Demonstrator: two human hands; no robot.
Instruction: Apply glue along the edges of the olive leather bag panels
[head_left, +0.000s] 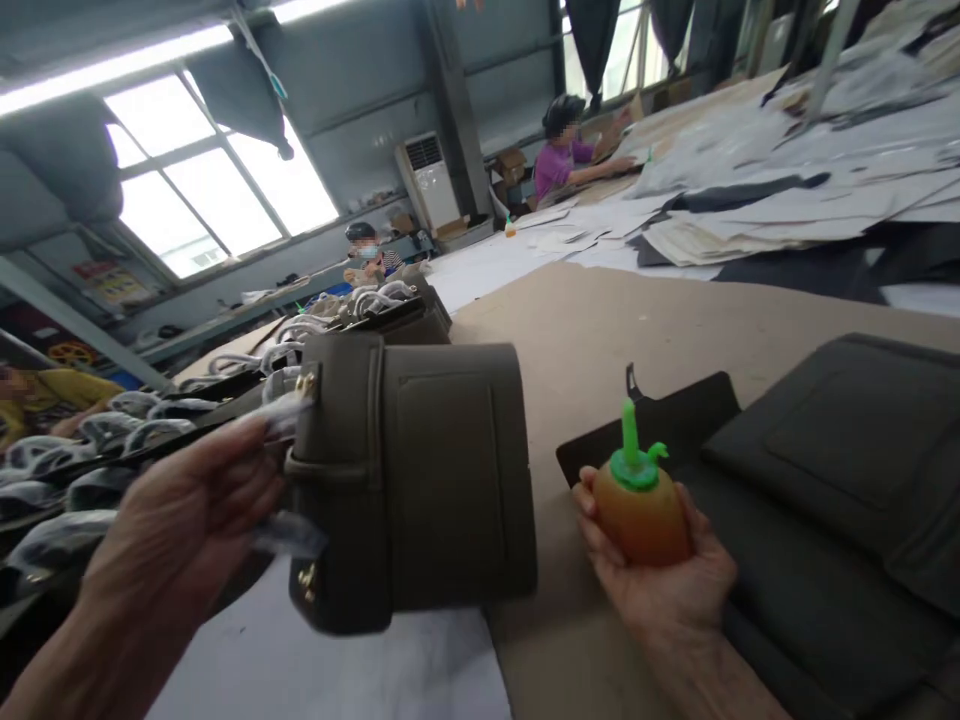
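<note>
The person's two hands are apart, each closed on something of its own. On the near side the left hand [187, 490] has its fingers curled round the plastic-wrapped handle [285, 412] of a dark olive-brown bag [446, 470], holding it turned sideways over the desk [577, 310], with the handle toward the hand and the plain body pointing right. I can see small gold-coloured fittings [307, 383] at the handle's ends and a stitched rectangle on the bag's side. The right hand [667, 595], palm up, cradles a round orange bottle [643, 515], its green cap [635, 468] and spout upward; bag and bottle are well apart. Just behind the bottle lies a dark flat piece [701, 405] with rounded corners, and to the right of it more dark bag-like pieces [840, 560] rest on the desk, which is covered in brown paper. A white sheet [337, 665] shows below the held bag. Over to the left a long row of bags [247, 365] stands close together, their handles wrapped in clear plastic. Farther along there are heaped sheets [795, 210] and another small bottle [510, 228] with a green tip. A person in purple [555, 170] leans at the far side, a masked person in stripes [367, 252] is near the windows [217, 175], and a yellow sleeve [71, 395] shows at the left edge.
</note>
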